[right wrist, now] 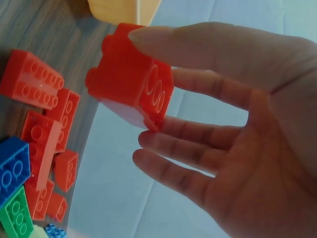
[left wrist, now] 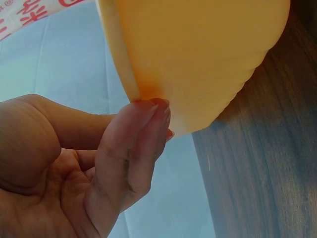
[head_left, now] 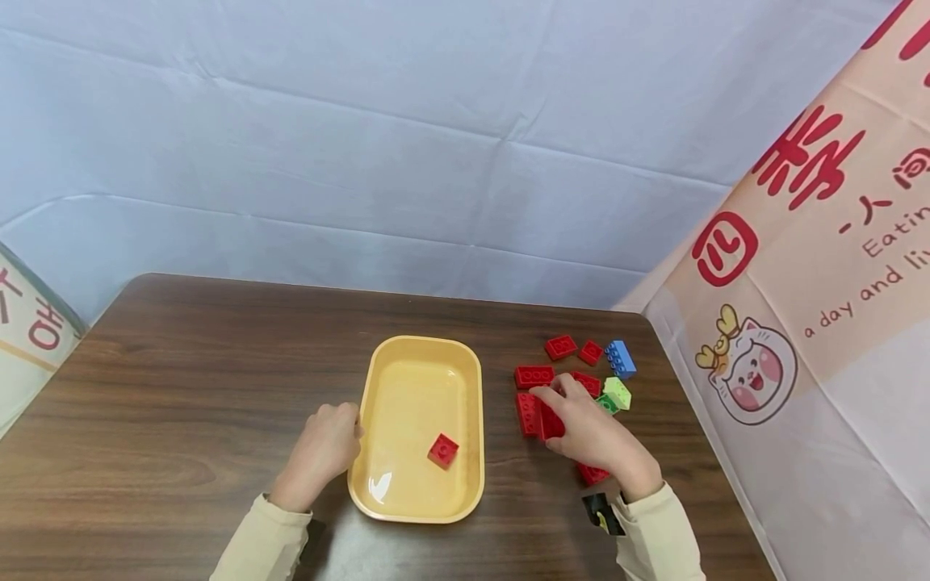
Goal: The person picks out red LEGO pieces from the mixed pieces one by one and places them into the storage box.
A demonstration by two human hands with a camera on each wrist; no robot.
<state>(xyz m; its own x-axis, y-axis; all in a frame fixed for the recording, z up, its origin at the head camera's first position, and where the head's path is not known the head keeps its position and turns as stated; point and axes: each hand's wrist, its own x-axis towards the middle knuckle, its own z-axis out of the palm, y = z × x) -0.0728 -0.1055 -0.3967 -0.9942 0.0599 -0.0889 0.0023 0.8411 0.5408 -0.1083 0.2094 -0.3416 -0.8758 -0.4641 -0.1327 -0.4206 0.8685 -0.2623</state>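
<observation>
1. On the right part of the tabletop [head_left: 218, 387], the right hand [head_left: 599, 432] was clamped with thumb and fingers on a red block [head_left: 550, 423]
2. From my distant post I saw the yellow tray [head_left: 480, 428] to the left of this block, apart from it; I judged this sideways gap the most important relation
3. The tray's long axis ran away from the person; the block's axis I could not tell surely, since the hand covered part of it
4. The left hand [head_left: 325, 444], well apart from the right, pinched the tray's left rim; the right was nearer to the loose blocks [head_left: 534, 377]
5. Inside the tray, one small red block [head_left: 442, 450] lay toward the near right, with room beyond it
6. Between tray and blocks I saw a strip of tabletop; the raised right rim was, I judged, the edge requiring care
</observation>
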